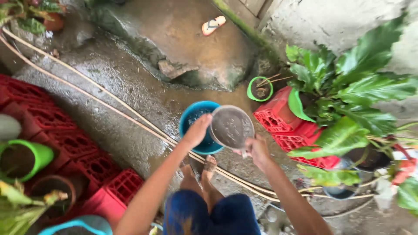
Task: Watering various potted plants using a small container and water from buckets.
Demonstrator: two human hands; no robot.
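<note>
Over the blue bucket (198,126), mid-scene on wet concrete, both hands steady a round metal bowl (232,127).
Left hand (198,129) grips the bowl's left rim; right hand (257,150) is closed on its near edge; best, I judge, to keep it centred above the bucket; red crates (283,126) and leafy plant (357,87) stand right.

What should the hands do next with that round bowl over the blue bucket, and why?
Probably tip the round bowl a little more toward the blue bucket. The left hand grips its rim and the right hand holds the other side. It hangs partly over the bucket with murky wet stuff inside, so whatever spills should land in the bucket, not on the wet ground.
</note>
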